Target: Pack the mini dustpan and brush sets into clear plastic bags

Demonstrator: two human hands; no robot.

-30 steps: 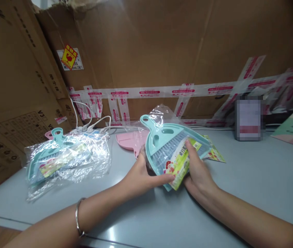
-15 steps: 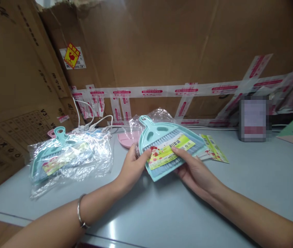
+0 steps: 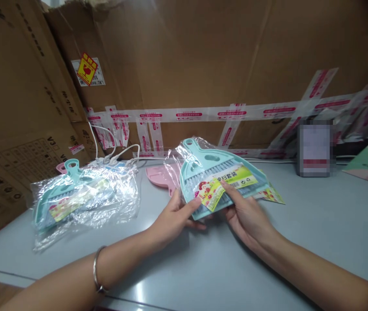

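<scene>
A turquoise dustpan (image 3: 202,156) with a blue-grey brush lying in it is raised a little above the table, its handle pointing up and away. Across the brush is a yellow-green printed label (image 3: 232,178), curled at its left part. My left hand (image 3: 180,214) grips the dustpan's near left corner, thumb on the label's edge and fingers underneath. At the near edge my right hand (image 3: 247,211) pinches it, thumb on top of the label. Clear plastic wrap (image 3: 174,162) shows around the handle and left side.
Left on the table (image 3: 184,276) lies another turquoise dustpan (image 3: 73,172) in a clear bag (image 3: 127,203). A pink dustpan (image 3: 158,176) and a printed card (image 3: 276,194) lie behind the held one. White cables (image 3: 132,149), a blurred device (image 3: 315,149) and cardboard boxes (image 3: 187,52) stand behind.
The dustpan has shifted slightly right and up, tilting a little. My left hand's grip has moved toward the near corner, and the label's left end now bends more.
</scene>
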